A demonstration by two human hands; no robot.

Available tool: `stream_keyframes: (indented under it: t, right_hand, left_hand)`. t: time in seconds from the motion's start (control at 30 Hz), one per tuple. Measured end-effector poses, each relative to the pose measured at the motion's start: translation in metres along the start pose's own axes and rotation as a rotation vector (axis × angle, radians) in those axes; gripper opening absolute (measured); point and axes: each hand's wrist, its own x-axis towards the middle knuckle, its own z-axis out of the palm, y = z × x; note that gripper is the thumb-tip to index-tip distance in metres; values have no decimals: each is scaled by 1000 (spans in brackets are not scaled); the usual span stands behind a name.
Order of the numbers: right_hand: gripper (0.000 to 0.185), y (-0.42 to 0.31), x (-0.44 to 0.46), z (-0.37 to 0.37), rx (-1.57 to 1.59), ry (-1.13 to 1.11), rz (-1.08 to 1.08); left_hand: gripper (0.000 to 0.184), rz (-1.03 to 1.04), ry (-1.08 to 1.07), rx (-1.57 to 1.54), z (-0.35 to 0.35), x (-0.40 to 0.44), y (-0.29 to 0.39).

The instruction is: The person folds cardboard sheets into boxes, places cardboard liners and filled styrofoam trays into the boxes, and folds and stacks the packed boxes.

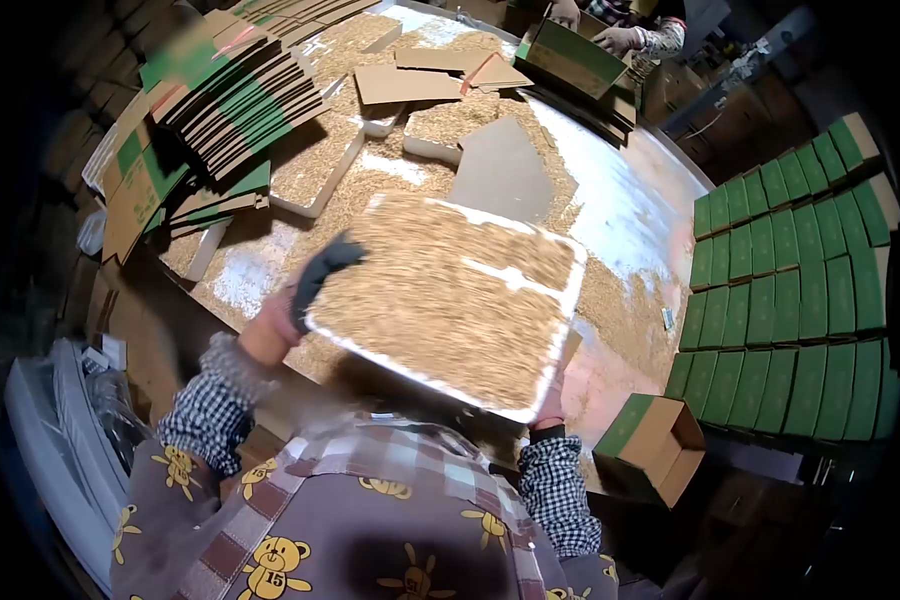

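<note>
White tray (576, 275), filled nearly to its rim with loose brown flakes (440, 310), is held above the near edge of the worktop (610, 225), its near side towards the person's body. The left hand (320, 285), in a dark glove, grips the left side; the right hand (552, 395) holds the near right corner, though its fingers are mostly hidden. The shell looks like foam, so it is probably light and fairly stiff, but its thin rim could chip or crack under a hard pinch. Most of the weight likely sits in the fill, which looks dry and apt to slide or spill if one side dips. Opposite sides make the best hold, palms low and fingers beneath the base. A grey board (503, 170) lies just beyond the tray's far rim, towards the worktop's far edge.
</note>
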Motion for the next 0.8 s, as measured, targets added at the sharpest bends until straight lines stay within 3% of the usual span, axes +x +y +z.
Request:
stream_keyframes:
  t: [0.03, 0.13, 0.17, 0.23, 0.3, 0.37, 0.4, 0.43, 0.47, 0.5, 0.53, 0.63, 0.7, 0.73, 0.77, 0.8]
  right_hand:
    - [75, 54, -2, 21, -9, 4, -57]
    - [82, 9, -16, -28, 73, -53, -28]
    - [84, -4, -19, -42, 103, -70, -13]
    - [91, 0, -15, -49, 293, -149, 3]
    - [74, -8, -13, -59, 478, -303, 267]
    - [80, -8, -15, -57, 384, -246, 224]
    - [87, -10, -8, -58, 268, -198, 165]
    - [87, -20, -5, -62, 272, -203, 146]
    - [86, -33, -5, -69, 217, -220, 206]
    - [85, -39, -2, -73, 159, -229, 260]
    - [83, -38, 1, -73, 224, -215, 176]
    - [79, -43, 10, -69, 90, -193, 99]
    - [78, -42, 12, -60, 16, -143, 49]
    - [74, -44, 15, -58, 55, -117, 93]
    - [74, -44, 11, -53, 55, -106, 106]
    - [72, -45, 6, -46, 116, -40, 89]
  left_hand:
    - [49, 122, -58, 140, 20, 25, -2]
    - [37, -75, -176, -111, 55, 77, -17]
    - [40, 13, -182, 62, 61, 88, -22]
    - [48, -612, 1, -536, 73, 102, 1]
    - [57, -599, -74, -479, 77, 102, -2]
    - [64, -691, -320, -73, 79, 102, 0]
    - [66, -580, -468, 311, 83, 105, -8]
    - [56, -551, -699, 824, 95, 110, -23]
    - [45, -505, -761, 1071, 107, 107, -31]
    - [37, -514, -868, 1158, 117, 117, -27]
    - [30, -513, -980, 1240, 127, 127, -23]
    - [22, -244, -1327, 1232, 152, 144, -43]
    - [20, -66, -1210, 1208, 163, 149, -52]
    - [19, -100, -1015, 1011, 159, 169, -25]
    - [25, 17, -764, 804, 159, 186, -38]
    - [33, -6, -617, 735, 150, 223, -31]
